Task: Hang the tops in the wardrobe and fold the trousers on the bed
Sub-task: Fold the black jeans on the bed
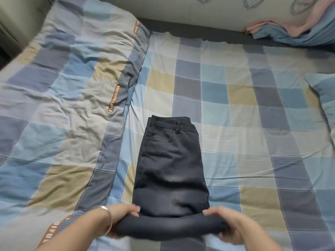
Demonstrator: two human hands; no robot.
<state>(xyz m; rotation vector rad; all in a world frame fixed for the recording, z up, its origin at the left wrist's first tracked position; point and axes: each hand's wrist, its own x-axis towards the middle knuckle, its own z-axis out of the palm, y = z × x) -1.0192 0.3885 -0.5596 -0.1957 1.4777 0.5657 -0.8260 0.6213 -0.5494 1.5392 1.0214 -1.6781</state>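
While the dark trousers (170, 165) lie flat on the checked bed (235, 105), the left hand (123, 214) and right hand (223, 223) each grip one end of the rolled-up bottom part (waistband at the far end).

checked bedsheet (235, 98), rumpled quilt (59, 98), padded headboard (181, 9)

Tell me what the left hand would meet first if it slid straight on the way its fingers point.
Probably the right hand: the left hand points right along the rolled near end of the dark trousers, which both hands grip. Depth is unclear.
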